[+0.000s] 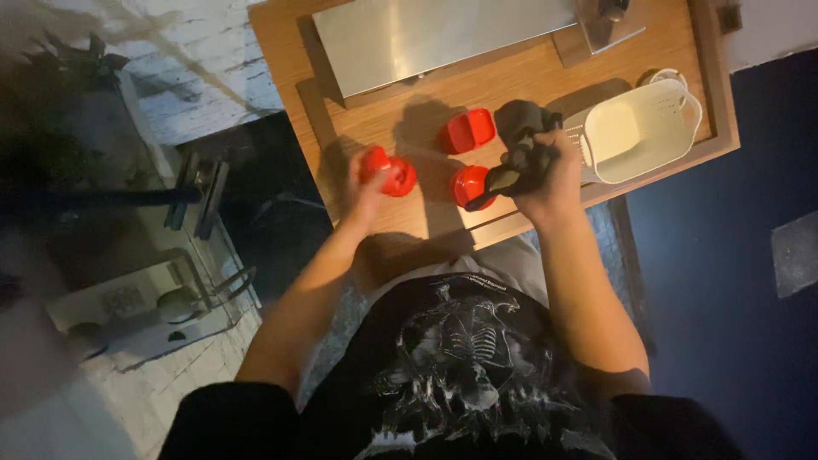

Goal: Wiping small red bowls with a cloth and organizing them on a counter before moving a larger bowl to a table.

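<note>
Red cap (388, 171) in left fingers (368, 167) | black tool (521, 146) in right fingers (558, 152)

Three red plastic pieces showing: one (388, 170) at left, one (467, 130) mid-table, one (470, 185) nearer. One black object (522, 146), one white basket (643, 128), one metal sheet (443, 34) lying there.

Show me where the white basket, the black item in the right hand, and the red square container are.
white basket (682, 106), head view, on its far rim.
black item (524, 140), head view, on its bunched middle above the fingers.
red square container (467, 131), head view, on its top face.
</note>
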